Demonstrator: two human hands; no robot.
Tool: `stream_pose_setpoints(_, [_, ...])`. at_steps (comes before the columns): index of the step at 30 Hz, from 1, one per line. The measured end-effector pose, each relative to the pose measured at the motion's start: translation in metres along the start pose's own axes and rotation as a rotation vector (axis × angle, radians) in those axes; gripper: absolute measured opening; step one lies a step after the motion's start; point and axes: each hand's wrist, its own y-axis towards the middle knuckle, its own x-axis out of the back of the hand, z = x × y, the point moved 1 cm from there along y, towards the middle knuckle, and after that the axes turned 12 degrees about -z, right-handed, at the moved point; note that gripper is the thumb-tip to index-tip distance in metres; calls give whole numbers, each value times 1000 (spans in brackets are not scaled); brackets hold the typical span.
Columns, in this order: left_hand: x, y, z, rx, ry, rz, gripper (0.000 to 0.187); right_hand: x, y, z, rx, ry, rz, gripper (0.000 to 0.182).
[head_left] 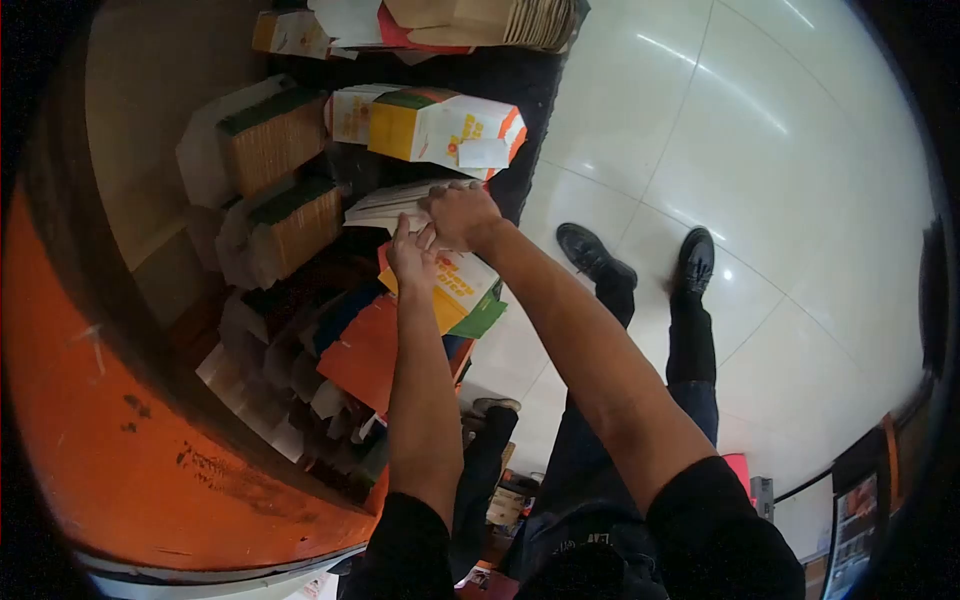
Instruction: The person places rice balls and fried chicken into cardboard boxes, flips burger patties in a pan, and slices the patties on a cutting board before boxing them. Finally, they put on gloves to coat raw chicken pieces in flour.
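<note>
Both my hands reach forward to a shelf of flat packaging. My left hand rests against a white, yellow and orange printed carton and touches the lower edge of a stack of flat white sheets. From above, my right hand closes its fingers over the near end of that stack. Just behind stands another white and orange printed carton, lying on its side.
Bundles of brown flat bags with green bands fill the shelf at left, with orange folded cartons below. An orange counter edge curves at lower left. Another person's black shoes stand on the white tiled floor.
</note>
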Motion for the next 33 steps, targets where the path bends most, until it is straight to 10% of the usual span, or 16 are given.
stream_pose_setpoints(4, [0,-9,9,126,-152,-177,22,-14,1,0,-107,5,-238,47])
stream_pose_setpoints(18, [36,-141,0,-472,222,-266,24,-39,-13,16,340,-280,-197,15])
stream_pose_setpoints(23, [52,-200,-4,-794,880,-294,27,-49,-24,11,289,-163,-215,14])
stream_pose_setpoints(27, [82,-269,16,-678,371,-328,20,-42,-19,-8,57,-21,-109,43])
stream_pose_setpoints(33, [103,-336,3,-875,1017,-5,17,72,-151,21,-218,652,-291,86])
